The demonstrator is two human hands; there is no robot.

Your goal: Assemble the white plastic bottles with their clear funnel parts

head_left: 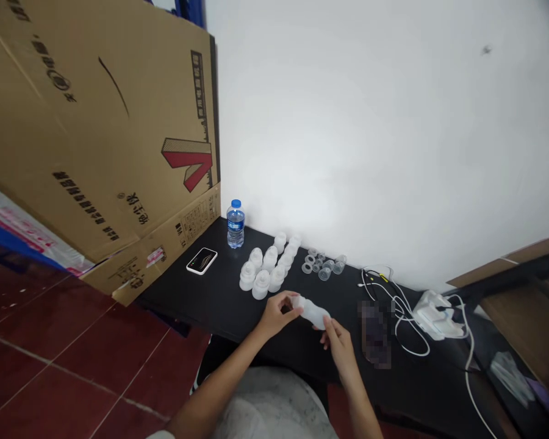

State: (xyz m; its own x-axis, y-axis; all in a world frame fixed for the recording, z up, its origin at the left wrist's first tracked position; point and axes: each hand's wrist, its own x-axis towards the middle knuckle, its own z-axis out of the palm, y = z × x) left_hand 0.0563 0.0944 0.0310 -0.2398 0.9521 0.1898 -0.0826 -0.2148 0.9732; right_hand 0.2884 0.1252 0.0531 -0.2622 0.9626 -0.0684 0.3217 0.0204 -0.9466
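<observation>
My left hand (279, 314) and my right hand (338, 344) both hold a translucent white plastic bottle (312, 312) lying on its side, just above the black table (210, 302). The left hand grips its narrow neck end, and the right pinches the wider end from below. Farther up the table stand several similar upright bottles (261, 268). Beyond them lies a small group of clear plastic rings and caps (322, 265). Neither hand touches these.
A blue-capped water bottle (235, 224) and a phone (202, 261) lie at the table's far left. To the right are a blurred dark object (375, 334), white cables (407, 317) and a white device (434, 316). A large cardboard sheet (96, 134) leans at the left above a red tiled floor (59, 366).
</observation>
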